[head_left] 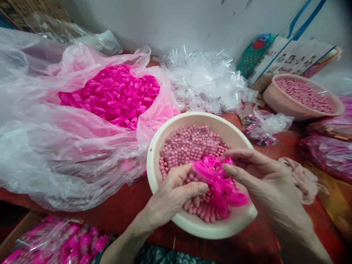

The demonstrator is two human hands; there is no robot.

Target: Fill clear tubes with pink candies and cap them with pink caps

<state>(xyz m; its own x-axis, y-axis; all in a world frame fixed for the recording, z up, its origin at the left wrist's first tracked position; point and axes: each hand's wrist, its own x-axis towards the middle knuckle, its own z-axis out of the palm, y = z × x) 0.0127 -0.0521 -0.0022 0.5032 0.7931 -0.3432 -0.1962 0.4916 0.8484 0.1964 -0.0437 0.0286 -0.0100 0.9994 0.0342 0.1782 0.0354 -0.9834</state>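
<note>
While both hands meet over the cream bowl (154,154), the left hand (176,192) is curled nearly shut, its thumb and fingers pinched on a small clear sachet (202,170) with bright pink plastic inside it. The right hand (258,176) is half open, its fingers stretched toward the left, the fingertips touching the same sachet and the loose pink plastic pieces (224,192) heaped beneath it; whether it truly grips one of them I cannot tell. Those pieces lie on top of the pink beads (189,146) that fill the bowl, which sits on a red table (132,205) just in front of the person. To the left, touching the bowl's rim, a large clear plastic bag (55,154) lies open and holds a mound of pink plastic caps (115,95). Behind the bowl sits a pile of empty clear sachets (203,79). At the far right a second, pinkish bowl (277,102) also holds pink beads, with a printed carton (291,58) behind it. Between the two bowls lies a small crumpled bag (264,126) with dark pink contents. At the lower left, filled packets of pink pieces (57,242) lie in a cardboard box.
</note>
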